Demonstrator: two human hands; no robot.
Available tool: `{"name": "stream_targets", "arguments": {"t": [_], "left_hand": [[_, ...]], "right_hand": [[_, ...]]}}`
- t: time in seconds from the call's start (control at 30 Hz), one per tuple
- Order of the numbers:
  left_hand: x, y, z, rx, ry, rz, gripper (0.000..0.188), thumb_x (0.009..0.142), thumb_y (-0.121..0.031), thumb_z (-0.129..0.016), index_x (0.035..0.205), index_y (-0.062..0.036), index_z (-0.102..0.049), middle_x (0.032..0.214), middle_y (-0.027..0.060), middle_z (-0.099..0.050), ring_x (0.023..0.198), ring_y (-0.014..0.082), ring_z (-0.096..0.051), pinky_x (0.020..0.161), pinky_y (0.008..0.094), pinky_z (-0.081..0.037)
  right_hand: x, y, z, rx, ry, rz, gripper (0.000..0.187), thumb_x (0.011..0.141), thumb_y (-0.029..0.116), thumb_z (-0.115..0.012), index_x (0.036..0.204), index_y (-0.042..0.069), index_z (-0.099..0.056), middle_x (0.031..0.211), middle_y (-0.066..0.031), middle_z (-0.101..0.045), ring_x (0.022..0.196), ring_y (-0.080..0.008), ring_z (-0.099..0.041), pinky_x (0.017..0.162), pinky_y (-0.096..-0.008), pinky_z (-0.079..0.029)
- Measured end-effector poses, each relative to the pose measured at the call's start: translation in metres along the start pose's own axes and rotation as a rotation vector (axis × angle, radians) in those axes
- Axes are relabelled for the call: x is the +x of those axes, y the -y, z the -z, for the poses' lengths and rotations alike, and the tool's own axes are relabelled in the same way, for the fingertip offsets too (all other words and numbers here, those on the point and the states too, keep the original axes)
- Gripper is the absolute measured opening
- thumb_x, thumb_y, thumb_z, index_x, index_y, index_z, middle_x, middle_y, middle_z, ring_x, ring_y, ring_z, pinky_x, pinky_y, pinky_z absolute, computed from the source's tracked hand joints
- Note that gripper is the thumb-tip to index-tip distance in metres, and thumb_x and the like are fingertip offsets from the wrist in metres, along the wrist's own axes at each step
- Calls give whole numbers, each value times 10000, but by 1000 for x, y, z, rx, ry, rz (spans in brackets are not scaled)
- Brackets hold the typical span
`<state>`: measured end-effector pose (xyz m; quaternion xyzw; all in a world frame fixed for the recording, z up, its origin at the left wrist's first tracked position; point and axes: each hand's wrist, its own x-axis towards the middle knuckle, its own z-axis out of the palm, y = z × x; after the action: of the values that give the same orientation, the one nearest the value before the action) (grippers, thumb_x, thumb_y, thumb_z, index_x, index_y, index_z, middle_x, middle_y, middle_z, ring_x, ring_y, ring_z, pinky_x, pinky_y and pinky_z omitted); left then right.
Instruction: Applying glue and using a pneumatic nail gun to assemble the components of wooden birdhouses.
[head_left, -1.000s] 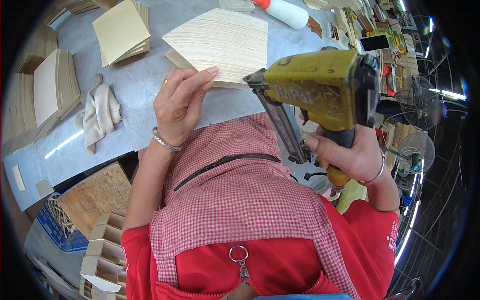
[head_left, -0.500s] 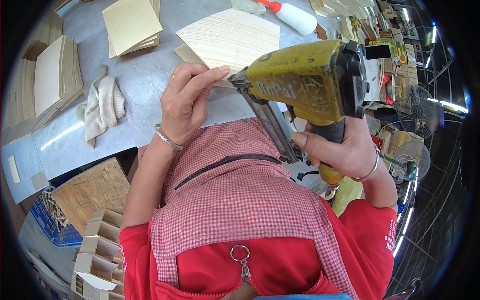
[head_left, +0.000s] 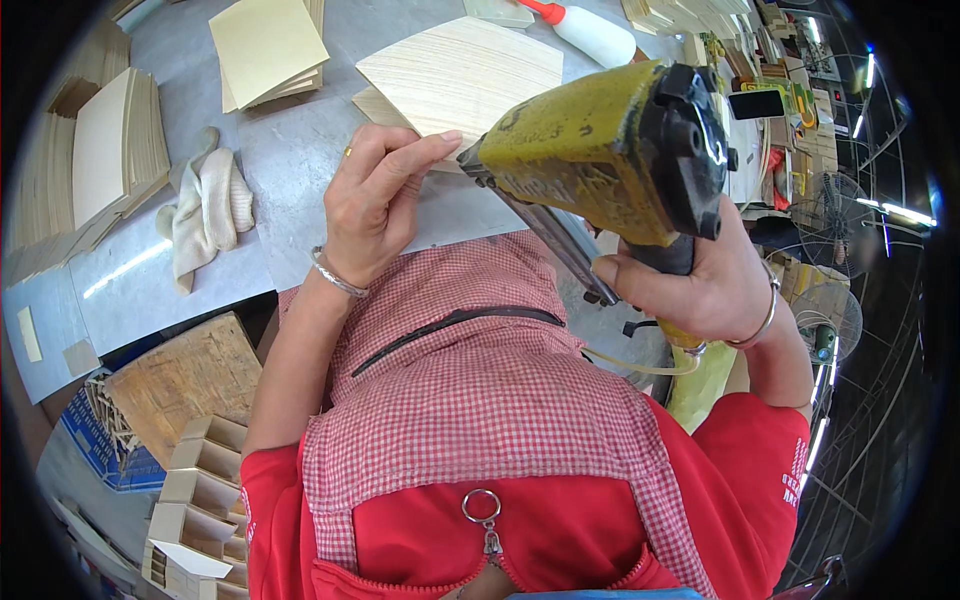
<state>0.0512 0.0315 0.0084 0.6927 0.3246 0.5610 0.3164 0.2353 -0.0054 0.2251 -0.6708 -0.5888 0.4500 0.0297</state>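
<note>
My right hand is wrapped round the handle of a yellow pneumatic nail gun, its magazine slanting down toward my apron. The gun's nose meets the near edge of a pale wooden panel on the table. With fingers closed, my left hand grips that same edge, its index finger and thumb close to the nose. Part of another wooden piece shows under the panel's left side. What lies beneath the nose is hidden.
On the grey table lie a stack of thin boards, crumpled white gloves and a white glue bottle with a red tip. More stacked panels stand at the left. Box frames and a wooden stool are below left.
The nail gun's rear has tilted and swung up to the right, with my right hand and elbow moving outward. My left hand and the panel have hardly shifted.
</note>
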Motion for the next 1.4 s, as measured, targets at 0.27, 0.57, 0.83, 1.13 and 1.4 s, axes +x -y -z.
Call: {"name": "stream_targets", "arguments": {"t": [0.27, 0.57, 0.83, 1.13, 1.4], "left_hand": [[-3, -10, 5, -111, -10, 144, 282, 853, 22, -600, 1122, -53, -643, 954, 64, -578, 722, 129, -542, 608, 259, -466], [12, -48, -16, -520, -65, 760, 460, 987, -267, -491, 1328, -4, -331, 1034, 120, -592, 676, 120, -573, 584, 244, -473], [70, -28, -14, -226, 84, 935, 343, 964, -308, -530, 1159, -26, -529, 768, -28, -534, 648, 54, -476, 616, 216, -418], [170, 23, -22, -84, 1006, 839, 260, 921, -272, -605, 1015, -37, -661, 878, -53, -621, 798, 16, -530, 765, 186, -420], [179, 2, -27, 541, 879, 170, 305, 892, -224, -622, 1137, -46, -655, 1046, 70, -644, 914, 151, -598, 778, 265, -465]], "right_hand": [[-14, -41, 14, 105, -309, -116, 221, 776, 181, -689, 817, -28, -632, 545, -34, -571, 459, -85, -524, 448, -259, -415], [62, -191, 32, -486, -680, -95, 419, 764, 290, -667, 1050, -5, -587, 712, -257, -632, 665, -421, -630, 645, -469, -497], [90, -220, 20, -582, -707, -276, 664, 746, 428, -694, 1235, 26, -495, 863, -248, -665, 799, -398, -655, 699, -465, -520], [88, -218, -4, -655, -906, 63, 506, 754, 327, -726, 1163, 69, -578, 925, -96, -628, 768, -253, -644, 645, -338, -521], [109, -160, -46, 405, -518, 596, 260, 801, 198, -707, 1017, 58, -679, 904, -60, -625, 721, -138, -610, 615, -250, -487]]}}
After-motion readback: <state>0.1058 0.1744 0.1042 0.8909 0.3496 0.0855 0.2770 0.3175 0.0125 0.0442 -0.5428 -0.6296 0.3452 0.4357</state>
